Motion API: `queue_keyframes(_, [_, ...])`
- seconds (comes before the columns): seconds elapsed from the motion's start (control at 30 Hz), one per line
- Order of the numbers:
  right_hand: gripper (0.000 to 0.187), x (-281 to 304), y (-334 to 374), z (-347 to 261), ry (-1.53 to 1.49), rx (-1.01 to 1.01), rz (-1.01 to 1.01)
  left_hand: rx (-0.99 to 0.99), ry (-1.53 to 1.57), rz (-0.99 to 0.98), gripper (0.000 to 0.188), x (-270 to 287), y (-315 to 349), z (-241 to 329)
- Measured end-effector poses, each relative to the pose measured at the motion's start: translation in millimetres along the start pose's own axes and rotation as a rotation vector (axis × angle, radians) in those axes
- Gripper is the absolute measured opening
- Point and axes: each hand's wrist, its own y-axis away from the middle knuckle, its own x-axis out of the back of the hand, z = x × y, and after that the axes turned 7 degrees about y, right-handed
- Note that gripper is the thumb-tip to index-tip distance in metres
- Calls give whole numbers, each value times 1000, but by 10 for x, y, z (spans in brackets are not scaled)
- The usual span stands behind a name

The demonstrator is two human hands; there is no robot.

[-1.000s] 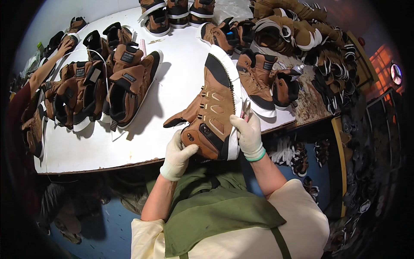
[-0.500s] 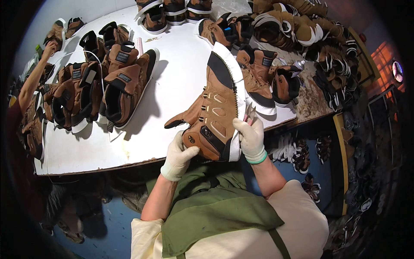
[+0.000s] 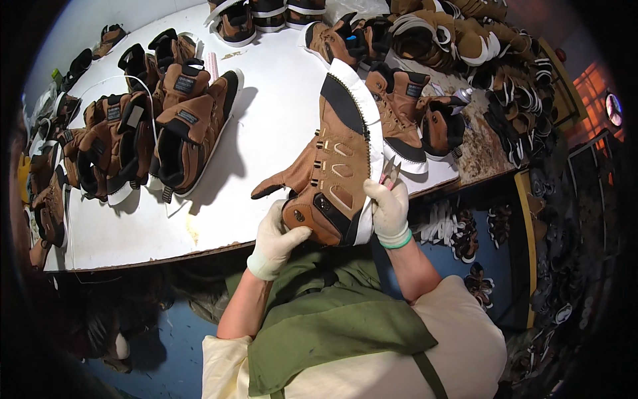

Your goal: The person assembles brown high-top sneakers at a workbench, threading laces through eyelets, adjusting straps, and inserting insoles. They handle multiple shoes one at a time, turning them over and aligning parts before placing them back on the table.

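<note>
Where right hand (image 3: 389, 211) grips shoe (image 3: 345, 154), snips (image 3: 392, 173) partly hidden | rear shoes (image 3: 268, 16) cropped

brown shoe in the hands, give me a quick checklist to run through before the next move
1. Left hand on the brown shoe: ok, it grips the ankle end, thumb in front.
2. Right hand on the white edging: ok, the thumb lies at its lower part.
3. Pointed metal tool held: ok, its tips stick up from the right hand.
4. Tool tips off the edging: cannot tell, they overlap too closely in this view.
5. Tongue flap lying flat: not ok, it juts out to the left.
6. Far side of the shoe sound: cannot tell, it faces away.
</note>
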Motion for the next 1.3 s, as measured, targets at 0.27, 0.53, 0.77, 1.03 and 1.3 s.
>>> queue_keyframes(0.27, [24, -75, -89, -5, 175, 69, 36, -46, -126, 65, 45, -101, -66, 129])
queue_keyframes(0.53, [73, -17, 83, 98, 511, 131, 85, -83, -140, 84, 40, -243, -194, 326])
queue_keyframes(0.77, [69, -68, 189, 160, 651, 66, 104, -57, -39, 85, 40, -221, -270, 351])
queue_keyframes(1.03, [64, -168, 163, -37, 663, -10, 33, -12, 124, 70, 40, -149, -337, 317])
queue_keyframes(1.3, [62, -72, 122, 157, 747, 206, 72, -34, 59, 68, 38, -163, -344, 313])
